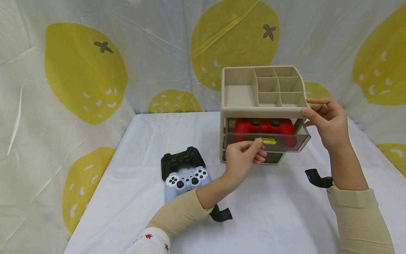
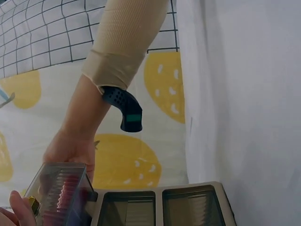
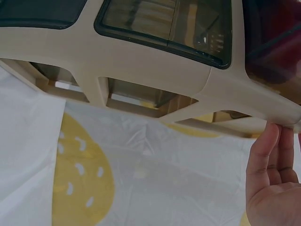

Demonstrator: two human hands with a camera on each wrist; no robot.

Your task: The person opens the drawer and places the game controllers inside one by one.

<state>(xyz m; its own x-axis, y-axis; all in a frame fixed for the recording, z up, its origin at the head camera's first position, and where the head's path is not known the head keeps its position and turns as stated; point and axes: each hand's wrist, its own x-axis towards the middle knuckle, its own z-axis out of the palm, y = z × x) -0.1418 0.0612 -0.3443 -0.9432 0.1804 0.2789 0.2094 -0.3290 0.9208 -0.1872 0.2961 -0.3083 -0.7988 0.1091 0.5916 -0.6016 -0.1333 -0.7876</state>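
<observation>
Here at the cabinet (image 1: 263,112), one o'clock from the person, the left hand (image 1: 242,157) comes up from seven o'clock with thumb and forefinger pinching the near end of the gold handle (image 1: 269,141)! The drawer (image 1: 302,141) juts out of the upper slot, and inside it sits a red controller (image 1: 265,127). Over at three o'clock the right hand (image 1: 331,125) has the cabinet by its front corner, thumb on the rim, fingers bent behind the side wall, a pinching grip.

How to play this one well? I'd say keep that right-hand brace firm, because a light shell like this would probably slide or twist. The left pinch sits toward the handle's nine o'clock end, so I judge a grip nearer its middle would keep the drawer square; move it level, in line with its slot, and mind that the red grips clear the frame.

And the materials! Smooth beige plastic with rounded edges, square compartments on top, a see-through smoky drawer front, shiny metallic-looking handle. At eight o'clock from the cabinet, a glossy black controller (image 1: 182,157) has a pale blue controller (image 1: 187,178) tucked against its near side, all curves and round sticks on the bench (image 1: 142,148), under soft white cloth
</observation>
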